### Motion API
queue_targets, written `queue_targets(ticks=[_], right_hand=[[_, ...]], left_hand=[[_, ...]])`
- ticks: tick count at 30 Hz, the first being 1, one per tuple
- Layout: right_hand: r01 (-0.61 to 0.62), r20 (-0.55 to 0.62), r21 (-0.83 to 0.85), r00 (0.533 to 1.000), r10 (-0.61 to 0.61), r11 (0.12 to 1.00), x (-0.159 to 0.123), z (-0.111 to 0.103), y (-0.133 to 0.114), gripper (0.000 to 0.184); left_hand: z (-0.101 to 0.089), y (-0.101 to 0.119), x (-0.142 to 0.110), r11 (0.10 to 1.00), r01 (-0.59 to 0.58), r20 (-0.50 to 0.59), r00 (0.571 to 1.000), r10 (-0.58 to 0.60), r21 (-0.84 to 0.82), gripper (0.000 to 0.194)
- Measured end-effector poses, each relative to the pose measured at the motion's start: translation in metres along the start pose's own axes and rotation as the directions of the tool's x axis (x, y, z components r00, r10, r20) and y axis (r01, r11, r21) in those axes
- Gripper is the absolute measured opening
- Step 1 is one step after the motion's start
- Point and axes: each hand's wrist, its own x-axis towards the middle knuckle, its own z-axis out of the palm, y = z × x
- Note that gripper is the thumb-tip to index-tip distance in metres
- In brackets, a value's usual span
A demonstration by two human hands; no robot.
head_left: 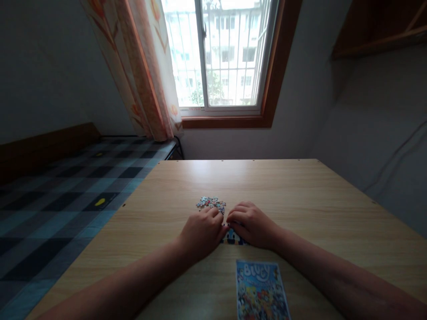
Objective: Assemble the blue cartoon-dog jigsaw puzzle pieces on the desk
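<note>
Left hand (203,229) and right hand (250,222) come together near the middle of a pale wooden table (267,182), backs upward, fingers curled inward and only a narrow gap between the fingertips of one and the other. Whether either hand pinches a small piece cannot be told, since the curled fingers hide what is under them. Between and just under the hands lies a small dark-blue puzzle section (231,237) with lighter blue shapes, flat on the wood; its left and right ends are partly covered by the hands. A heap of loose puzzle pieces (211,202), multicoloured with a spot of red, sits just beyond the left hand, whose knuckles overlap its near edge in this view. Nearer, in front of the right hand and well apart from it, a colourful picture sheet (262,291) lies flat, with large pale lettering over a crowd of cartoon figures. To the left of the table is a bed (130,172) with a checked cover in blue, grey and black. At the far side, a patterned orange curtain (143,66) hangs left of a bright, wood-framed window (230,58).
</note>
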Motion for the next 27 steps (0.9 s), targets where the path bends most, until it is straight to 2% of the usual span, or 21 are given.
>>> queue_targets(ticks=[17,27], right_hand=[[-0.004,0.018,0.011,1.0,0.004,1.0,-0.0003,0.0008,0.0016,0.007],[-0.002,0.014,0.021,1.0,0.001,1.0,-0.0003,0.0014,0.0017,0.009]], left_hand=[[0.0025,0.0,0.0008,1.0,0.016,0.011,1.0,-0.016,-0.004,0.025],[0.0037,-0.0005,0.0024,1.0,0.016,0.057,0.998,-0.016,0.003,0.024]])
